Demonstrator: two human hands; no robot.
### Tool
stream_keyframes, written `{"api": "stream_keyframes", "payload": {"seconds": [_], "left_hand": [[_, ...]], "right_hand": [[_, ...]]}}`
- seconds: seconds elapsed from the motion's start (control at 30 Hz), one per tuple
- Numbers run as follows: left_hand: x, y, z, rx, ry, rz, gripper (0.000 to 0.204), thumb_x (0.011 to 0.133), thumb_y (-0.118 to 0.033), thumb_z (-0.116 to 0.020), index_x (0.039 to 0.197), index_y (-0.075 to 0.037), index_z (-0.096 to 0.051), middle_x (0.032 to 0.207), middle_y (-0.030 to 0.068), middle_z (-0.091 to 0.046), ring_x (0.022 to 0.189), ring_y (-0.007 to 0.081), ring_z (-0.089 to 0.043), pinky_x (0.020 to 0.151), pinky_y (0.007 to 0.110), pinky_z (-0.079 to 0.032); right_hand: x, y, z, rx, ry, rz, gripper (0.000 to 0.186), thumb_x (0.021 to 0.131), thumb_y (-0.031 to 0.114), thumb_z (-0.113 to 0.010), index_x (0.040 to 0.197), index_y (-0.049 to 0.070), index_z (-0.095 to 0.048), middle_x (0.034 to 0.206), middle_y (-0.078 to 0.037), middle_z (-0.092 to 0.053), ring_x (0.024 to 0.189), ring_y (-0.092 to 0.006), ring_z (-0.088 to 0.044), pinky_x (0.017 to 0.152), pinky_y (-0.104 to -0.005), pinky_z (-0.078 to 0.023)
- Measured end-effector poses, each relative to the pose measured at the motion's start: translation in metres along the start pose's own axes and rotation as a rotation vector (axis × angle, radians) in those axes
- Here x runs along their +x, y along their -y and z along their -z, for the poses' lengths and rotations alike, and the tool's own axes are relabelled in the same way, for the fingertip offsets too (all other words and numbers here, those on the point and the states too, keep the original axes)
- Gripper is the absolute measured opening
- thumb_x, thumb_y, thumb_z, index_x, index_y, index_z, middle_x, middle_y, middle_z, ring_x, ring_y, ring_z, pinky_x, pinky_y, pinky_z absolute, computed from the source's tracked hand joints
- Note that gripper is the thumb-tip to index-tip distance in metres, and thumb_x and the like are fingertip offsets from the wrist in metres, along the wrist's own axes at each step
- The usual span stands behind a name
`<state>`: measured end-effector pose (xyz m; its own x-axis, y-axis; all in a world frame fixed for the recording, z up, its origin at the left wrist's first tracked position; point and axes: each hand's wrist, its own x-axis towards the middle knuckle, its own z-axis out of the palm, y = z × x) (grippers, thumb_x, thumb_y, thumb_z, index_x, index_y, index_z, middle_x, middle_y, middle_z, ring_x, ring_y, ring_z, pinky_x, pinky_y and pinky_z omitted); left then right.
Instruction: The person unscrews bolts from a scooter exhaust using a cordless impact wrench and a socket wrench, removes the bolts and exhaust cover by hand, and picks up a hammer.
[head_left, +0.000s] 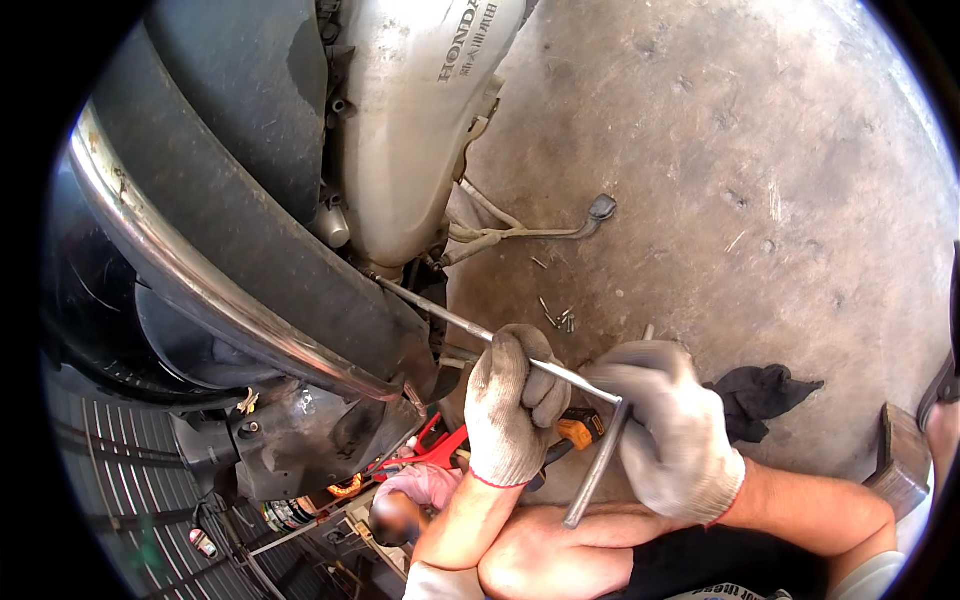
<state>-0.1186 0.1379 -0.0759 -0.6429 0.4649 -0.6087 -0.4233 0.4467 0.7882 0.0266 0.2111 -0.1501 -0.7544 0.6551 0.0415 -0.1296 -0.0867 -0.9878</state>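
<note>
Your left hand (513,405), in a knit glove, clamps the thin steel wrench (520,352) shaft; your right hand (668,430) grips its crossbar, beside the dull cast engine (415,120).

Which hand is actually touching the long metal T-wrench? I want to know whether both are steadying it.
Touching, both. The head view shows the left hand wrapped around the T-wrench shaft, and the right hand gripping its crossbar end, with no gap at either glove.

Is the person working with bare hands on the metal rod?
No, both the left hand and the right hand wear white knit gloves while gripping the metal rod.
</note>
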Motion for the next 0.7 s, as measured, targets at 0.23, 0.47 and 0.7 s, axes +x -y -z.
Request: {"api": "stream_keyframes", "payload": {"seconds": [0.23, 0.47, 0.7], "left_hand": [[-0.003, -0.003, 0.004, 0.036, 0.018, -0.014, 0.038, 0.105, -0.042, -0.049, 0.096, -0.005, -0.052, 0.061, -0.0056, -0.031, 0.047, 0.0062, -0.027, 0.045, 0.024, -0.022], [0.004, 0.008, 0.007, -0.04, 0.01, 0.118, 0.039, 0.102, -0.043, -0.054, 0.109, -0.005, -0.056, 0.068, -0.0037, -0.037, 0.054, 0.01, -0.034, 0.053, 0.026, -0.032], [0.052, 0.069, 0.001, 0.083, 0.148, 0.354, 0.026, 0.102, -0.029, -0.056, 0.098, -0.003, -0.053, 0.075, 0.002, -0.047, 0.063, 0.0148, -0.045, 0.056, 0.027, -0.036]], "right_hand": [[0.017, -0.009, 0.02, 0.931, 0.404, -0.958, 0.016, 0.095, 0.006, -0.052, 0.107, -0.002, -0.06, 0.088, -0.011, -0.064, 0.078, -0.0151, -0.062, 0.067, -0.0298, -0.052], [0.025, -0.027, 0.029, -0.256, 0.346, 0.088, 0.047, 0.077, 0.003, -0.063, 0.124, 0.011, -0.06, 0.081, -0.011, -0.067, 0.072, -0.0334, -0.066, 0.065, -0.0431, -0.054], [0.04, -0.073, 0.108, -0.095, 0.524, -0.347, 0.021, 0.083, 0.009, -0.063, 0.1, -0.002, -0.068, 0.07, -0.013, -0.066, 0.06, -0.0245, -0.066, 0.056, -0.0337, -0.055]]}}
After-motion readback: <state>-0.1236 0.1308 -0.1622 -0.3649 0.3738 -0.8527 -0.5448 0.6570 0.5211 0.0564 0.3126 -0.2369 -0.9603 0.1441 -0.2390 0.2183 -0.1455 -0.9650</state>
